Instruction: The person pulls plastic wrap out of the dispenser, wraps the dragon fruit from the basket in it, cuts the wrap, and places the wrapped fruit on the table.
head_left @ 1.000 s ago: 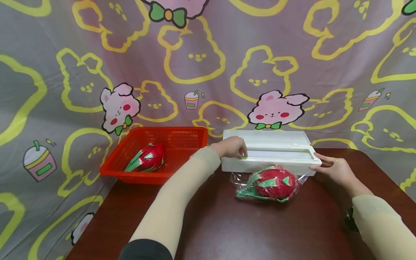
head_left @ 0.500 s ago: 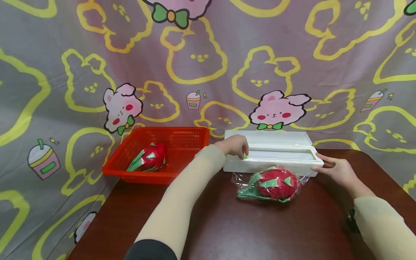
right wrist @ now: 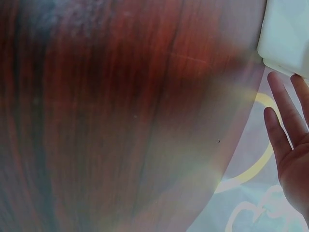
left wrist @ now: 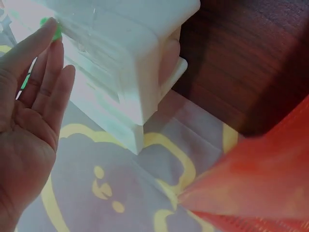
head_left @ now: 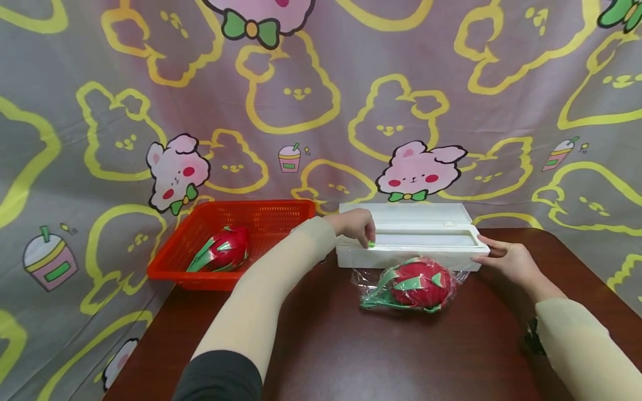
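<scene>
A white cling film dispenser (head_left: 353,257) stands at the back of the table, its lid (head_left: 426,214) raised. My left hand (head_left: 355,224) pinches a small green slider cutter (head_left: 371,244) near the left end of its front edge; the left wrist view shows thumb and fingertip on that cutter (left wrist: 58,33). At the other end, my right hand (head_left: 514,266) holds the dispenser's corner between thumb and fingers. In the right wrist view, several fingertips lie at the white casing (right wrist: 287,36). Directly before the dispenser lies a red and green dragon fruit (head_left: 423,285) under clear film (head_left: 363,281).
Left of the dispenser, a red plastic basket (head_left: 200,283) holds another dragon fruit (head_left: 230,249), partly behind my left forearm. The brown table (head_left: 381,351) reaches back to a patterned curtain (head_left: 311,184).
The whole head view has shifted slightly left. Both hands keep their places on the cutter and dispenser, and the wrapped dragon fruit stays put.
</scene>
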Tool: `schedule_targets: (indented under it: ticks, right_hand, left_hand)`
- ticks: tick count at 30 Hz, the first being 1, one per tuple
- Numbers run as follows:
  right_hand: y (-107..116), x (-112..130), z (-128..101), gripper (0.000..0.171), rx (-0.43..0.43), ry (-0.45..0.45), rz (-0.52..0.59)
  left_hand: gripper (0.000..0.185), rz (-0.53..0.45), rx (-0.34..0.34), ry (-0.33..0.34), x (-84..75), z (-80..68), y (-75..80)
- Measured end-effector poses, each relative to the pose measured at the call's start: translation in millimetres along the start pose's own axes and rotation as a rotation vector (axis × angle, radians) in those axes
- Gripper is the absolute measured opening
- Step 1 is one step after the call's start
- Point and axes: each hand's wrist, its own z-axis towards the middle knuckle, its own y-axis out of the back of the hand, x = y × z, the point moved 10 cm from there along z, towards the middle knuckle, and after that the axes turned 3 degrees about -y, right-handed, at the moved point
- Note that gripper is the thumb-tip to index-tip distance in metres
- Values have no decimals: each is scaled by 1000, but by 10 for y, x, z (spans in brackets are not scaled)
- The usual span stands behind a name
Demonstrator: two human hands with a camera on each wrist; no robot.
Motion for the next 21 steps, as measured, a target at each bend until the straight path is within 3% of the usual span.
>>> schedule_targets:
  ticks: [9, 16, 21]
  right_hand:
    - [-14, 9, 13, 70, 11, -23, -19]
    - [-35, 17, -13, 71, 23, -43, -24]
    - [-13, 34, -16, 69, 14, -42, -33]
  left_hand:
    - [11, 37, 50, 43, -30, -75, 20]
    - [10, 83, 72, 157, 174, -250, 38]
    - [10, 45, 62, 156, 239, -313, 71]
